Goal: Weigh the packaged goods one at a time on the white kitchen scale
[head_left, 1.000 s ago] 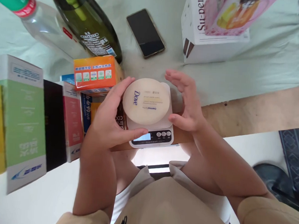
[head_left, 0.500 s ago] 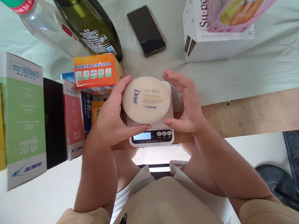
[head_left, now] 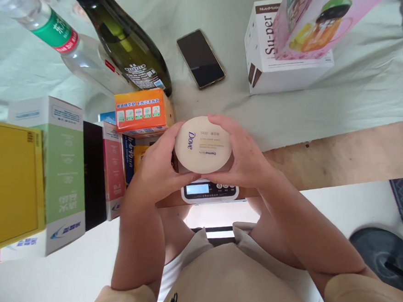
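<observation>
A round cream-coloured jar [head_left: 203, 146] marked "Dove" is between my two hands, its lettering sideways to me. My left hand [head_left: 161, 164] grips its left side, with the thumb along the near edge. Around the right side curls my right hand [head_left: 244, 156], fingers at the far rim and thumb at the near one. Beneath the jar is a white digital kitchen scale [head_left: 212, 198]; its small display is lit, but I cannot read it. The jar and hands hide most of the scale's plate, so I cannot tell whether the jar touches it.
An orange soap box [head_left: 144, 112] stands close to my left hand, beside a pink box [head_left: 112, 168], a green-and-white box [head_left: 64, 160] and a yellow box [head_left: 10, 188]. Behind are a dark green bottle [head_left: 126, 40], a clear bottle [head_left: 90, 65], a phone [head_left: 201, 59] and a white carton [head_left: 289, 74].
My right hand has closed in from the right and now touches the jar, where it was apart before. My left hand stays on it. The whole view has shifted slightly.
</observation>
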`<state>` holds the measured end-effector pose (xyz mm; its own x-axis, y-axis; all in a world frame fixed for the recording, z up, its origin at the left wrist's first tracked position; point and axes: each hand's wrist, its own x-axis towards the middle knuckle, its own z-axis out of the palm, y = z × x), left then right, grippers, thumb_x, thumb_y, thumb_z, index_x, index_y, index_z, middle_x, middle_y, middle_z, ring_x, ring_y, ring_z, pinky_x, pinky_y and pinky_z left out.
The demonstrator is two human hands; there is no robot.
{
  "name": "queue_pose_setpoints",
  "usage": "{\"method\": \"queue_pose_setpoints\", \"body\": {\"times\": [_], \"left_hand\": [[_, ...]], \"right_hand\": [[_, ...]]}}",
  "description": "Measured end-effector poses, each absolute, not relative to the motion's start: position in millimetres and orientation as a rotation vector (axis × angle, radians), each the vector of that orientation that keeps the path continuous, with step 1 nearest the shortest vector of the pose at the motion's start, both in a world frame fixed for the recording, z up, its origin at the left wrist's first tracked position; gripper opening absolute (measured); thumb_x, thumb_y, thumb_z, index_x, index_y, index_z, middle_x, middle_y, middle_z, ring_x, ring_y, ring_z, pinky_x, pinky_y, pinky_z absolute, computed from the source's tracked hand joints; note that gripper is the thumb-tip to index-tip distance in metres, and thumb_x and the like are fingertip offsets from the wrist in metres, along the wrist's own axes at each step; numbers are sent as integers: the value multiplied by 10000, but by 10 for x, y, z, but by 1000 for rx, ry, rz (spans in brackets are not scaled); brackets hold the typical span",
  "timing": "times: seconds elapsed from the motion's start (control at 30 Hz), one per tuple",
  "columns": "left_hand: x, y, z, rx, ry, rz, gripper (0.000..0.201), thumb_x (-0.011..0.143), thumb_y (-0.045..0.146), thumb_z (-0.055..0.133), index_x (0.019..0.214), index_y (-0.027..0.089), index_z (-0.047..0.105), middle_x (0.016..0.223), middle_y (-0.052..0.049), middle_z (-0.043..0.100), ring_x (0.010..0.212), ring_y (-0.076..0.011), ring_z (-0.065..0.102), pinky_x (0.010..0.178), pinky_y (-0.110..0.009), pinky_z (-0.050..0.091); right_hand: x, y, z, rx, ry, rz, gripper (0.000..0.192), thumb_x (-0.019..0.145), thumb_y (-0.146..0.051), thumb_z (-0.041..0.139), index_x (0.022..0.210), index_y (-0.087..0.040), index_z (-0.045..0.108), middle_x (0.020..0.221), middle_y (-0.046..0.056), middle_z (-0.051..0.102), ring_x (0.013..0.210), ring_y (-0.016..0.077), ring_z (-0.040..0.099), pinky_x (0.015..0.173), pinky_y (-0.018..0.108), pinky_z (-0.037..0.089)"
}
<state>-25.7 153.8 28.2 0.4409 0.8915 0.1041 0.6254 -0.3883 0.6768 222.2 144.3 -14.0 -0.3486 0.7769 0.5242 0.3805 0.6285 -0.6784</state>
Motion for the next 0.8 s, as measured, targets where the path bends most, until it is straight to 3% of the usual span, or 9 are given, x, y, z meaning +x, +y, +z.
{"method": "queue_pose_setpoints", "body": {"times": [0.13, 0.23, 0.33, 0.43, 0.57, 0.8], "left_hand": [[-295, 1520, 247, 2112, 1260, 630, 1052, 797, 529, 966, 1697, 305, 469, 1633, -142, 681, 1450, -427, 716, 1184, -619, 647], [-305, 1544, 160, 2128, 1128, 921, 1024, 854, 595, 910, 1718, 341, 424, 1646, -138, 649, 1460, -422, 698, 1183, -648, 641], [-276, 1586, 116, 2031, 993, 1401, 653, 946, 525, 808, 1541, 353, 601, 1339, -85, 735, 1220, -310, 752, 1027, -540, 688], [-239, 1603, 141, 1920, 918, 1674, 330, 991, 447, 761, 1282, 295, 726, 1017, -55, 704, 944, -239, 706, 811, -434, 644], [-254, 1567, 194, 1923, 920, 1606, 215, 1010, 416, 722, 1179, 285, 701, 928, -36, 701, 789, -211, 670, 662, -391, 558], [-298, 1505, 267, 1881, 986, 1582, 206, 1026, 462, 674, 1095, 268, 666, 888, -42, 691, 765, -217, 665, 630, -400, 560]], "right_hand": [[2204, 1499, -42, -885, -1899, 557, 850, 892, -539, 829, 1601, -368, 393, 1554, 95, 680, 1458, 309, 702, 1191, 531, 670], [2259, 1659, 92, -913, -1762, 517, 829, 869, -601, 861, 1564, -409, 453, 1557, 61, 635, 1474, 315, 679, 1258, 558, 628], [2289, 1916, 248, -963, -1700, 437, 822, 841, -539, 865, 1546, -423, 459, 1622, 50, 547, 1575, 342, 585, 1352, 586, 542], [2204, 2153, 312, -1120, -1749, 391, 853, 802, -476, 856, 1532, -409, 419, 1637, 63, 533, 1599, 344, 546, 1361, 579, 533], [1980, 2302, 235, -1272, -1807, 428, 788, 729, -407, 875, 1388, -372, 444, 1504, 67, 644, 1433, 343, 630, 1270, 618, 597], [1881, 2466, 44, -1282, -1910, 656, 672, 698, -359, 882, 1258, -309, 515, 1393, 84, 672, 1365, 346, 656, 1175, 641, 647]]}}
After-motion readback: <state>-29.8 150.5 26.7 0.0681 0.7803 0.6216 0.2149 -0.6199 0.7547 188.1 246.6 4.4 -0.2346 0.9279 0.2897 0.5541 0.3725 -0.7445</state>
